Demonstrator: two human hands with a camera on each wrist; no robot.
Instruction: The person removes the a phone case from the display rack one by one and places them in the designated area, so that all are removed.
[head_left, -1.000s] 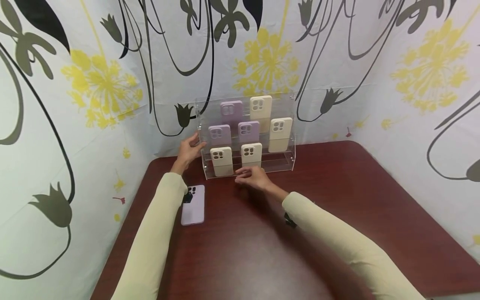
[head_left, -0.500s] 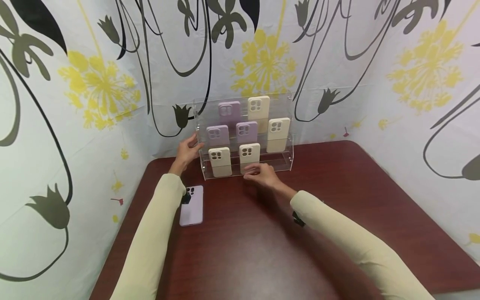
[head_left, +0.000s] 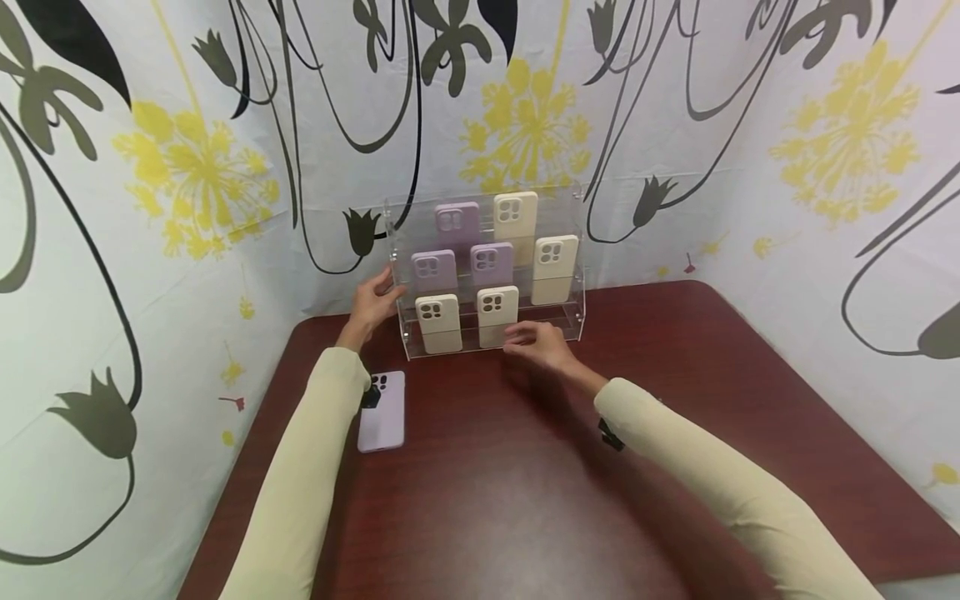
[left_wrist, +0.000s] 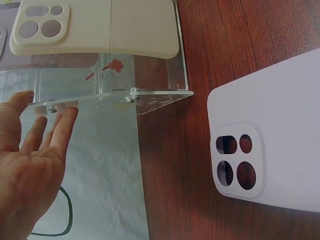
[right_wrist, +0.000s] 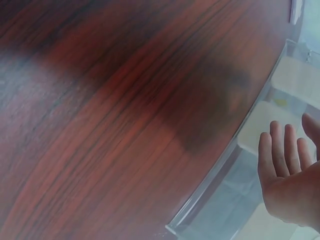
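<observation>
A transparent acrylic display stand (head_left: 564, 323) at the back of the table holds cream and lilac phone cases on three tiers. My left hand (head_left: 371, 307) is at its left side panel, straight fingers touching the panel from outside. My right hand (head_left: 547, 346) hovers by the front of the bottom tier, fingers extended and holding nothing. Just left of those fingertips stands a cream phone case (head_left: 497, 318); another cream case (head_left: 439, 323) is farther left. A lilac phone case (left_wrist: 290, 125) lies flat on the table below my left wrist, wood showing through its camera holes.
The middle tier bears two lilac cases (head_left: 491, 260) and a cream one (head_left: 555, 268). Up top are a lilac case (head_left: 458, 223) and a cream case (head_left: 515, 215). Patterned cloth walls (head_left: 675, 125) enclose the dark red wooden table (head_left: 480, 500) behind and at the sides.
My right hand has moved right along the front of the bottom tier, from between the two cream cases to the right edge of the second. My left hand stays at the stand's side.
</observation>
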